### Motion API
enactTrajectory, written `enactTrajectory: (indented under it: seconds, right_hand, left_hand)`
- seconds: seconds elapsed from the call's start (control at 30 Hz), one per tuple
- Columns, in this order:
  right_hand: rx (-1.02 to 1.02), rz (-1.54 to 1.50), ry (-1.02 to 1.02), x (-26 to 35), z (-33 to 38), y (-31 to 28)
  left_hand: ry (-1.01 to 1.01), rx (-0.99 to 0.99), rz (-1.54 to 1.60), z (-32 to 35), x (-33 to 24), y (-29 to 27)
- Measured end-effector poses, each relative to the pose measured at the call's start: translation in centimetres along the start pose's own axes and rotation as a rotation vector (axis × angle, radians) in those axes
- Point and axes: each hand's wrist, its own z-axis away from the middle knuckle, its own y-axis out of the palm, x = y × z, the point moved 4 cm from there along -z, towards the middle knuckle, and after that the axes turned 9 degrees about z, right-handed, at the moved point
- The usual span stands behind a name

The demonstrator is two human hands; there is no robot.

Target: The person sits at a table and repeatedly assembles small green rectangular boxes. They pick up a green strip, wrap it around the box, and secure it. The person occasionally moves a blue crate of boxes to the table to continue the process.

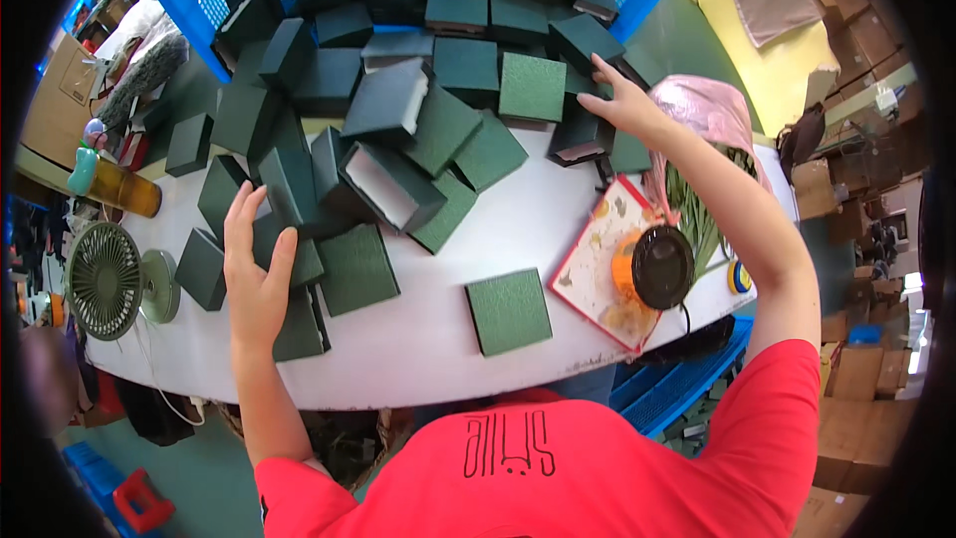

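Many small dark green boxes (463, 65) lie heaped across a white table (438, 339), some on their sides, one with its pale inside (378, 184) showing. My left hand (257, 274) is over the left part of the heap, fingers stretched out and thumb apart, beside a green box (289, 184). Out to the right, my right hand (629, 108) reaches to the heap's right edge with finger and thumb spread, close to another green box (586, 40). Whether its fingertips touch that box is hard to tell. A single green box (508, 312) lies apart near the table's front edge.
Behind the heap stands a blue perforated crate (199, 0). A green fan (105, 279) and amber bottle (129, 194) stand left. On the right are a red-edged board (590, 284), a black-topped orange container (662, 267), green stalks (697, 209) and a pink bag (705, 110).
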Motion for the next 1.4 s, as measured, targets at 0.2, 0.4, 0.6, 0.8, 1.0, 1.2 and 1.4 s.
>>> enactTrajectory:
  seconds: [0.2, 0.4, 0.6, 0.8, 1.0, 1.2, 1.4]
  right_hand:
    - [0.087, -0.009, -0.153, 4.1, 5.2, -1.0]
    - [-0.143, -0.084, -0.351, 6.8, 9.0, -6.4]
    - [-0.53, -0.302, -0.169, 3.8, 26.1, -12.2]
    - [-0.59, -0.449, 0.249, -10.2, 37.2, -4.2]
    - [-0.463, -0.1, 0.014, -12.1, 36.5, -0.3]
    - [-0.345, 0.04, -0.157, -13.0, 32.3, 0.7]
    - [-0.139, 0.008, -0.047, -12.4, 30.0, 1.6]
  left_hand:
    - [0.396, 0.091, -0.158, 4.1, -7.3, 4.4]
    - [0.369, 0.625, -0.14, 9.8, -12.4, 14.9]
    - [0.228, 0.637, -0.186, 12.6, -9.4, 15.0]
    - [0.069, 0.429, 0.019, 14.1, -7.3, 12.1]
    - [0.163, -0.024, 0.168, 13.5, -8.3, 10.3]
    - [0.356, 0.268, -0.283, 11.6, -14.6, 11.7]
    - [0.346, 0.539, -0.13, 10.9, -13.3, 14.6]
